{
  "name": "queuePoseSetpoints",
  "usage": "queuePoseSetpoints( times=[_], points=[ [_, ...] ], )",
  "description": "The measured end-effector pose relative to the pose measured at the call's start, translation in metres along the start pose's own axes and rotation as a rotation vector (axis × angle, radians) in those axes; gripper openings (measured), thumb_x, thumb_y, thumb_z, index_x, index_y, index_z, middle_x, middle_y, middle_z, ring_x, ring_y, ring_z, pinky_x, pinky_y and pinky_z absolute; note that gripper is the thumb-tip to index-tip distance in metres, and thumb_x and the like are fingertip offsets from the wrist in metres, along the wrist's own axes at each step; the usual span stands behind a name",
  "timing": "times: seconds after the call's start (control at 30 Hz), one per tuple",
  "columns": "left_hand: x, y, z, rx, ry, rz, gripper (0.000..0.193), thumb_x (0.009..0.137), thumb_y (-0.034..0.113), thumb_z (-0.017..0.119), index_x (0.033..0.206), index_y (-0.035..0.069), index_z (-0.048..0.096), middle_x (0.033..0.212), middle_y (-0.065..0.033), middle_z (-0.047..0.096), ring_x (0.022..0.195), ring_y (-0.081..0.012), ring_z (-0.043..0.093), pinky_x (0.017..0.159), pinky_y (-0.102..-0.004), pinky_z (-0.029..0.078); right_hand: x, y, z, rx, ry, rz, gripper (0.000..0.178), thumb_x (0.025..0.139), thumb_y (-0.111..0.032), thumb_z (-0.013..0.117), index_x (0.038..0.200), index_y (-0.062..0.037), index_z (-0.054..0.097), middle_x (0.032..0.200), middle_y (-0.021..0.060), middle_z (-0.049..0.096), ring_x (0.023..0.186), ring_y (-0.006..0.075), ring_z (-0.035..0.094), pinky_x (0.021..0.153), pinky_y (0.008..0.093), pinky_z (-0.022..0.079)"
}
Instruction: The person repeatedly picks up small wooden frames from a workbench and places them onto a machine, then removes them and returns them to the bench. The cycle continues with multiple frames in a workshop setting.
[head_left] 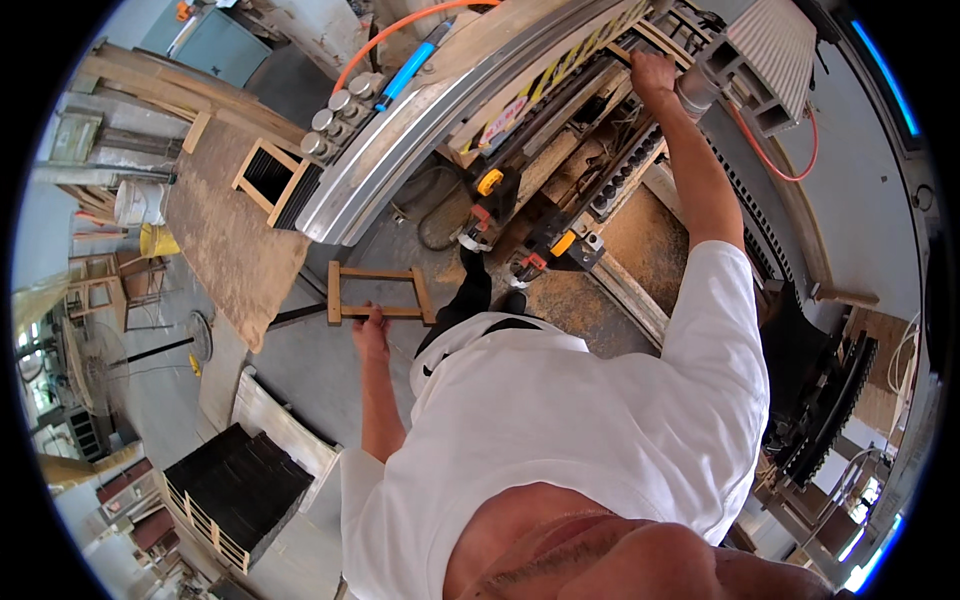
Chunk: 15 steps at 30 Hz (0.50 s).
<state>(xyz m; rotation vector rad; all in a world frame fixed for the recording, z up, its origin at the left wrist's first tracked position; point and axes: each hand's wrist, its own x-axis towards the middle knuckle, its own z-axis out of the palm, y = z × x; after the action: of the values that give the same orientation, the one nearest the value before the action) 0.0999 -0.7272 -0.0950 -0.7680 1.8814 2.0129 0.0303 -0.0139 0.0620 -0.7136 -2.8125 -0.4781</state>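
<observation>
Head view: looking down over a white shirt, both forearms reaching away from the body toward a long woodworking machine (450, 110).
Landmark: the machine, a long grey curved guard with a yellow-and-black striped strip, running from the middle of the picture up to the upper right.
Left hand: the left hand (370, 325) is closed around the lower rail of a small wooden frame (380, 295), fingers wrapped over the wood.
Wooden frame: a light rectangular frame with an open middle, held below the near end of the machine and clear of it, over the grey floor.
Right hand: the right hand (652, 72) is stretched far up along the machine and rests closed on a wooden slat (640, 45) at the machine's far end; whether it fully grips the slat I cannot tell.
Hands apart: the two hands are well apart, the frame only in the left.
Clamps: orange-and-black clamps (485, 205) sit under the machine, between the frame and the right arm.
Second frame: another slatted frame (272, 175) lies on a sawdust-covered board left of the machine.
Black panels: a stack of dark panels (235, 485) lies far below the machine, near the left elbow.
</observation>
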Motion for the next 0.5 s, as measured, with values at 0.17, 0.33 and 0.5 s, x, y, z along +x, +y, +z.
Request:
queuePoseSetpoints(
  times=[0.17, 0.33, 0.5],
  points=[
    [-0.011, 0.019, -0.020, 0.086, 0.076, 0.198, 0.028, 0.086, 0.011, 0.067, 0.111, -0.001, 0.061, 0.091, -0.0043, 0.064, 0.077, -0.0132, 0.061, 0.062, -0.0264, 0.051, 0.003, -0.003, -0.008, -0.004, -0.133, 0.044, 0.019, 0.090, -0.010, 0.051, 0.104, -0.0118, 0.063, 0.094, 0.0158, 0.068, 0.093, 0.0349, 0.064, 0.087, 0.0515, 0.046],
    [-0.005, 0.084, -0.033, -0.015, 0.113, 0.346, 0.025, 0.086, 0.012, 0.068, 0.105, -0.003, 0.061, 0.090, -0.0049, 0.063, 0.077, -0.0124, 0.060, 0.064, -0.0270, 0.052, 0.000, 0.019, -0.010, 0.064, -0.237, 0.159, 0.022, 0.092, -0.016, 0.053, 0.110, -0.0123, 0.065, 0.109, 0.0163, 0.067, 0.099, 0.0340, 0.066, 0.081, 0.0485, 0.052],
    [0.039, 0.142, -0.037, -0.202, 0.080, 0.339, 0.030, 0.088, 0.012, 0.066, 0.111, -0.006, 0.059, 0.096, -0.0081, 0.064, 0.086, -0.0172, 0.064, 0.073, -0.0303, 0.055, -0.045, 0.013, -0.063, 0.426, 0.282, -0.001, 0.027, 0.093, -0.026, 0.059, 0.113, -0.0105, 0.067, 0.111, 0.0135, 0.067, 0.096, 0.0325, 0.064, 0.080, 0.0441, 0.051]
  ],
)
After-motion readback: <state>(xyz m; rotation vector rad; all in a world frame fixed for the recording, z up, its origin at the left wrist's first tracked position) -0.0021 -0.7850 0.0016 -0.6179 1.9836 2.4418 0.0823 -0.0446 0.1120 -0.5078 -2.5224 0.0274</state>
